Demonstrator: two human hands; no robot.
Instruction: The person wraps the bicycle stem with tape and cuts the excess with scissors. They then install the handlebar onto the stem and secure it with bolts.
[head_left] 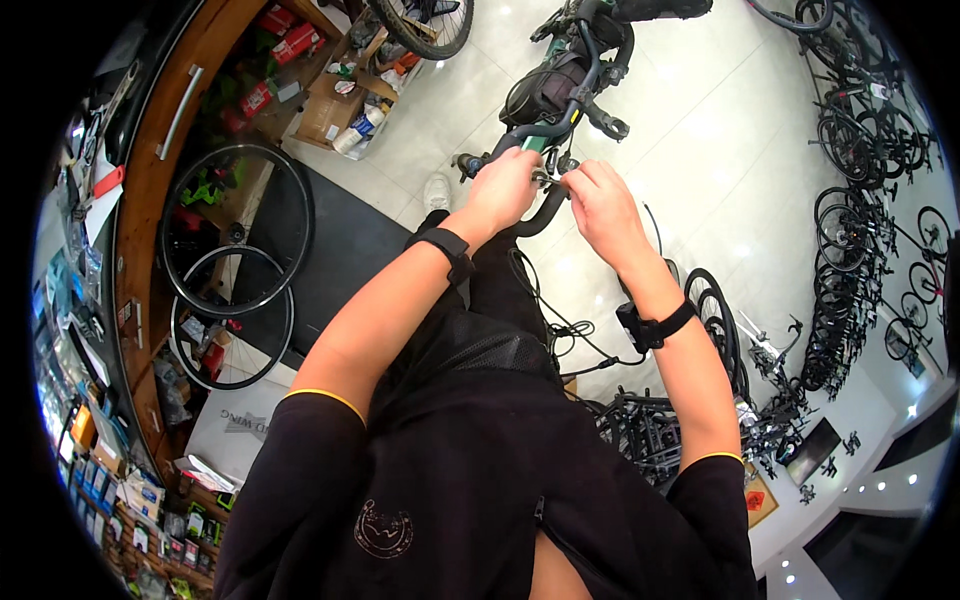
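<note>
In front of me is a bicycle with black curved bars (592, 75) and a dark bag (545, 98) strapped at its front. Both my hands are at the near end of it, close to a curved black bar end (546, 215). My left hand (503, 188) is closed beside a small silvery metal part (544, 177); its fingers hide what they grip. From the right side, my right hand (603, 208) pinches close to the same part, with thumb and fingertips together. What it holds is too small to name.
On the left, two bicycle wheels (308, 215) lean by a wooden bench (150, 200) and a black mat (325, 235). A cardboard box (325, 110) stands beyond them. Black cables (570, 328) hang near my legs. Rows of bicycles (835, 230) line the right side.
</note>
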